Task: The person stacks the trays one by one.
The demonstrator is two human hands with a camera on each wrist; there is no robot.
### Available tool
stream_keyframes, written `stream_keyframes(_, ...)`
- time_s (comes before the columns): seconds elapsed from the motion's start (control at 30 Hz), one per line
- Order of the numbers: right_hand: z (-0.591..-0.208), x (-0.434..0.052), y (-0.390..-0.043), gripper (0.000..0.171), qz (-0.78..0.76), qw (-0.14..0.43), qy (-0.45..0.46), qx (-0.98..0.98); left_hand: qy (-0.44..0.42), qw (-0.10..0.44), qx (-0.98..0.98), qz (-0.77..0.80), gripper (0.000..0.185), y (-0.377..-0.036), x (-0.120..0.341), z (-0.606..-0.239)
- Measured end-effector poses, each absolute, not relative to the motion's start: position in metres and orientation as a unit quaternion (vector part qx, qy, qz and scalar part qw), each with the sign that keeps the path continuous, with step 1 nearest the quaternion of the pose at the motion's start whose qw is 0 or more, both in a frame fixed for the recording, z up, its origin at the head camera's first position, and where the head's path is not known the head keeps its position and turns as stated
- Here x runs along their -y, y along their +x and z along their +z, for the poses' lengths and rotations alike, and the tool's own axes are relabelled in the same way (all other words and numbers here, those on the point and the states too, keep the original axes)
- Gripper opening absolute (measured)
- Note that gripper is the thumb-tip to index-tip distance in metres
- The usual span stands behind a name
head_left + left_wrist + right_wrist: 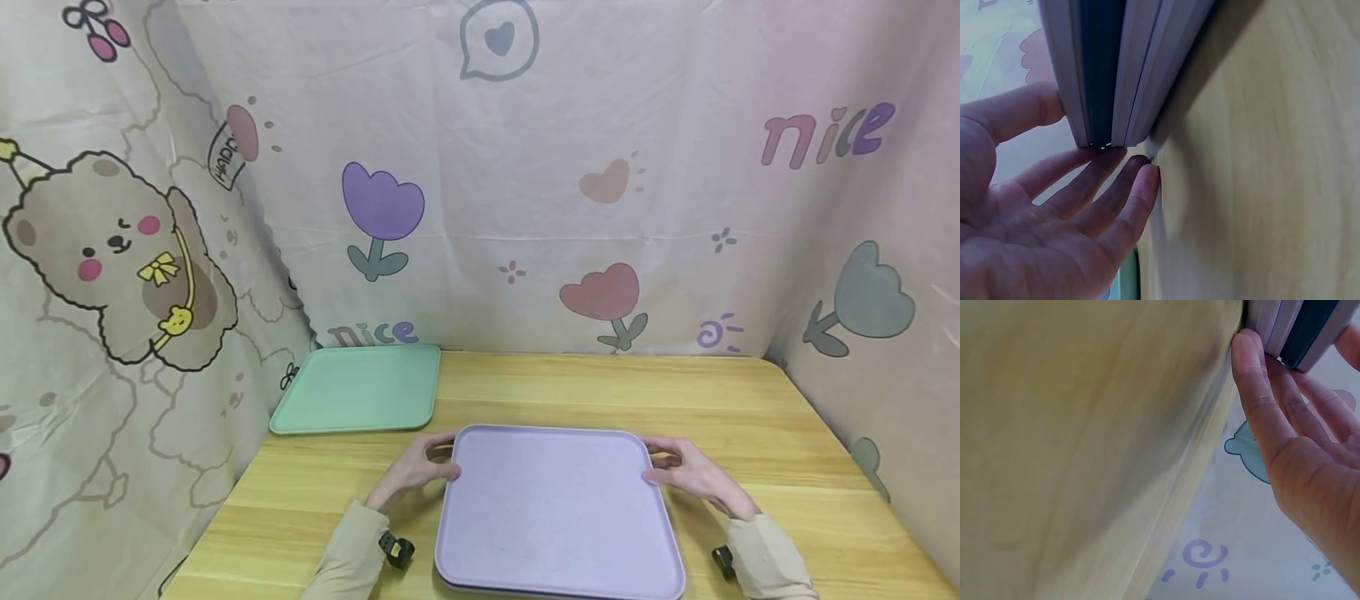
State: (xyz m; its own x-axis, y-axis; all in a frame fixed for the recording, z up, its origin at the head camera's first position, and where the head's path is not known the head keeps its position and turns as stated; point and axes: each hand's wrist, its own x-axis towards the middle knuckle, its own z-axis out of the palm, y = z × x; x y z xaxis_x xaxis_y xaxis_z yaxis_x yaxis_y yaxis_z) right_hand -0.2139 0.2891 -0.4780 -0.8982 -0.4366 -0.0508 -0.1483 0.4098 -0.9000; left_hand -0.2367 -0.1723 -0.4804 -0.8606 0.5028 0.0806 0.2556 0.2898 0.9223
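Head: the left hand point(414, 468) and right hand point(692, 471) grasp a lilac-topped tray stack point(558, 508) at the near middle of the wooden table point(600, 387). Left wrist: a dark teal tray point(1101, 75) shows between paler rims point(1069, 75). Right wrist: fingertips point(1247, 347) meet the stack's side; uneven pressure could make layers slide.

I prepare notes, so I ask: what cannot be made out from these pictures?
Head view: faces of the lower trays, hidden under the lilac tray.
Left wrist view: most of the green tray, behind the left grip and cut off below.
Right wrist view: part of the right grip, cut by the right edge.
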Motion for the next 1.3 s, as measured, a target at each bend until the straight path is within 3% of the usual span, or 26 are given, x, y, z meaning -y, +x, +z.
stream_keyframes(0.27,-0.478,-0.288,-0.214,0.067,-0.519,0.143,-0.179,-0.824,0.257,0.113,-0.787,0.549,0.064,-0.24,0.176,-0.485)
stream_keyframes(0.43,-0.477,-0.287,-0.213,0.067,-0.513,0.135,-0.187,-0.827,0.205,0.115,-0.784,0.574,0.066,-0.239,0.185,-0.488)
stream_keyframes(0.7,-0.476,-0.288,-0.211,0.067,-0.49,0.098,-0.161,-0.851,0.07,0.027,-0.798,0.599,0.063,-0.242,0.206,-0.487)
stream_keyframes(0.87,-0.478,-0.288,-0.213,0.065,-0.52,0.067,-0.132,-0.841,0.043,-0.035,-0.793,0.606,0.061,-0.246,0.229,-0.485)
stream_keyframes(1.3,-0.475,-0.287,-0.214,0.059,-0.587,-0.015,-0.089,-0.804,-0.126,-0.142,-0.771,0.608,0.07,-0.25,0.293,-0.477)
